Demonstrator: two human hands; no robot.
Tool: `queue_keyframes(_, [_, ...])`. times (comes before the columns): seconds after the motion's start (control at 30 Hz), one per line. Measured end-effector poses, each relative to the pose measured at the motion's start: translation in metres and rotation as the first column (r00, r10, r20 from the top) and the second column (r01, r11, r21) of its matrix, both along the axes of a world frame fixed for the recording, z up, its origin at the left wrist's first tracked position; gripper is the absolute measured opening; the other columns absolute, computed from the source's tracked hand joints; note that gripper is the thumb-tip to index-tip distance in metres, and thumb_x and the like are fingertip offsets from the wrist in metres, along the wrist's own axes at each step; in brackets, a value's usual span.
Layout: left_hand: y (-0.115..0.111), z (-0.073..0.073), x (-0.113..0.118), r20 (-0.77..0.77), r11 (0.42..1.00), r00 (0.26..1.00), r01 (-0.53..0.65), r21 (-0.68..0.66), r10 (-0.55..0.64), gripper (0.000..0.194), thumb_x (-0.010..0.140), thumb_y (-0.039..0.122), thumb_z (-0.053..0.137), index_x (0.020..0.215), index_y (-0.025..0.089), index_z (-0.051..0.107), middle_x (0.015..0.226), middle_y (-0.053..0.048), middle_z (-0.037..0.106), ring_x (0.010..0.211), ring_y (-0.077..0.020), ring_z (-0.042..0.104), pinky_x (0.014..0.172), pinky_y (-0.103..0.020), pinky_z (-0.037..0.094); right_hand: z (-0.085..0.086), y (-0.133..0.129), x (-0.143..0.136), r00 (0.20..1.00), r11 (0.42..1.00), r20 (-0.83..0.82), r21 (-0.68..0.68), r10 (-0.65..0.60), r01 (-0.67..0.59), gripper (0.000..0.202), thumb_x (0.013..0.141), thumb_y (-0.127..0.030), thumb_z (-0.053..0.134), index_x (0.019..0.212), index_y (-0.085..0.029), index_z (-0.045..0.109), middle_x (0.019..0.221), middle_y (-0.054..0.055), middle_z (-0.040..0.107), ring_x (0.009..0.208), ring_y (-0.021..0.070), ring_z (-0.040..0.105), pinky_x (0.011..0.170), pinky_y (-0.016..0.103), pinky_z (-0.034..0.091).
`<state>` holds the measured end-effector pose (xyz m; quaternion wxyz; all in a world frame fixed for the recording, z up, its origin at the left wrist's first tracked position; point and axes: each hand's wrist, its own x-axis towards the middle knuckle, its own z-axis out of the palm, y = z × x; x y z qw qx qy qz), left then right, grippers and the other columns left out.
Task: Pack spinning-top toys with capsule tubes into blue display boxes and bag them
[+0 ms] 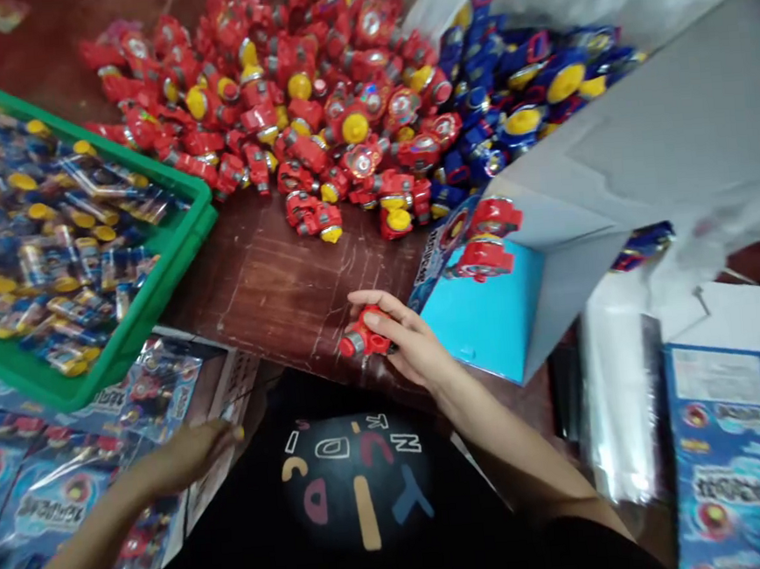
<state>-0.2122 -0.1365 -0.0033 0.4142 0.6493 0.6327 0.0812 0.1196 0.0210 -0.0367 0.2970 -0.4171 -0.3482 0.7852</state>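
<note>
My right hand (411, 339) is closed around a small red plastic toy (366, 336) with a grey neck, just above the near edge of the dark red table. To the left and lower, my left hand (202, 452) is closed over the printed packs. A small yellow tip shows at its fingertips, but the rest of what it pinches is hidden. Right of my right hand stands an open display box (487, 311) with a light blue inside. Two red toys, an upper one (497, 216) and a lower one (483, 259), are at its far side.
A large heap of red toys (312, 88) with yellow parts covers the back, beside a pile of blue ones (516, 90). At left, a green crate (173, 257) holds many small yellow-capped tubes. Blue printed packs (49, 512) lie below it; a printed card sheet (736, 458) is at lower right.
</note>
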Motion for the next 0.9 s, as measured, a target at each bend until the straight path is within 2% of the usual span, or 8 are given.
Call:
queue_keyframes(0.07, [0.038, 0.014, 0.011, 0.106, 0.999, 0.994, 0.029, -0.030, -0.026, 0.027, 0.108, 0.044, 0.055, 0.116, 0.027, 0.073, 0.104, 0.001, 0.077, 0.092, -0.0186, 0.074, 0.080, -0.028, 0.060, 0.011, 0.001, 0.009, 0.991, 0.939, 0.093, 0.338, -0.095, 0.059, 0.026, 0.095, -0.042, 0.074, 0.116, -0.027, 0.072, 0.112, 0.002, 0.071, 0.098, 0.0153, 0.068, 0.086, 0.032, 0.057])
queue_keyframes(0.17, [0.098, 0.032, 0.060, 0.332, 0.994, 0.942, 0.081, -0.073, -0.053, 0.034, 0.106, 0.045, 0.056, 0.129, 0.023, 0.069, 0.121, -0.004, 0.073, 0.111, -0.0215, 0.069, 0.097, -0.032, 0.055, 0.029, 0.002, 0.022, 0.942, 0.648, 0.094, 0.747, -0.322, 0.148, 0.010, 0.100, -0.031, 0.067, 0.108, -0.026, 0.070, 0.104, 0.003, 0.070, 0.097, 0.0172, 0.066, 0.089, 0.037, 0.055])
queue_keyframes(0.27, [0.137, 0.036, 0.121, 0.486, 0.966, 0.865, 0.217, -0.139, -0.124, 0.035, 0.104, 0.047, 0.058, 0.115, 0.017, 0.071, 0.103, -0.004, 0.071, 0.092, -0.0167, 0.065, 0.085, -0.028, 0.053, 0.040, 0.003, 0.040, 0.912, 0.425, 0.052, 0.895, -0.408, 0.139, 0.012, 0.099, -0.021, 0.065, 0.110, -0.026, 0.067, 0.105, 0.004, 0.068, 0.100, 0.0190, 0.066, 0.089, 0.040, 0.055])
queue_keyframes(0.43, [0.152, 0.032, 0.169, 0.552, 0.952, 0.808, 0.296, -0.074, -0.208, 0.033, 0.106, 0.046, 0.056, 0.106, 0.015, 0.069, 0.082, 0.000, 0.062, 0.071, -0.0115, 0.055, 0.067, -0.024, 0.045, 0.041, -0.004, 0.075, 0.901, 0.270, 0.120, 0.963, -0.418, -0.003, 0.016, 0.096, -0.016, 0.067, 0.108, -0.026, 0.063, 0.102, 0.003, 0.069, 0.099, 0.0186, 0.067, 0.086, 0.038, 0.056])
queue_keyframes(0.53, [0.154, 0.028, 0.177, 0.293, 0.873, 0.833, 0.386, 0.300, -0.469, 0.024, 0.108, 0.035, 0.056, 0.111, 0.015, 0.068, 0.092, -0.004, 0.065, 0.080, -0.0142, 0.060, 0.073, -0.027, 0.049, 0.035, -0.012, 0.081, 0.879, 0.321, 0.129, 0.947, -0.460, 0.029, 0.008, 0.099, -0.019, 0.065, 0.104, -0.025, 0.062, 0.099, 0.002, 0.069, 0.097, 0.0176, 0.066, 0.086, 0.038, 0.056])
queue_keyframes(0.7, [0.166, 0.015, 0.184, -0.259, 0.476, 0.807, 0.537, 0.697, -0.531, 0.028, 0.109, 0.029, 0.054, 0.129, 0.012, 0.065, 0.097, -0.008, 0.069, 0.084, -0.0198, 0.064, 0.077, -0.033, 0.052, 0.027, -0.018, 0.090, 0.869, 0.731, 0.298, 0.675, -0.394, 0.099, 0.027, 0.105, -0.046, 0.060, 0.116, -0.022, 0.060, 0.106, 0.005, 0.068, 0.093, 0.0162, 0.066, 0.085, 0.035, 0.058])
queue_keyframes(0.83, [0.180, 0.015, 0.180, -0.057, 0.664, 0.801, 0.532, 0.526, -0.597, 0.025, 0.108, 0.031, 0.057, 0.126, 0.016, 0.065, 0.104, -0.006, 0.068, 0.092, -0.0173, 0.066, 0.083, -0.029, 0.053, 0.039, -0.015, 0.123, 0.881, 0.690, 0.421, 0.704, -0.214, -0.169, 0.096, 0.080, -0.060, 0.086, 0.159, -0.029, 0.042, 0.165, 0.013, 0.044, 0.145, 0.0328, 0.051, 0.115, 0.053, 0.053])
queue_keyframes(0.9, [0.182, 0.015, 0.179, 0.026, 0.712, 0.798, 0.522, 0.470, -0.602, 0.022, 0.107, 0.031, 0.059, 0.124, 0.017, 0.065, 0.103, -0.005, 0.067, 0.091, -0.0156, 0.066, 0.081, -0.027, 0.053, 0.046, -0.016, 0.137, 0.852, 0.680, 0.484, 0.694, -0.197, -0.237, 0.094, 0.081, -0.055, 0.087, 0.160, -0.031, 0.044, 0.163, 0.011, 0.049, 0.144, 0.0341, 0.054, 0.118, 0.057, 0.051])
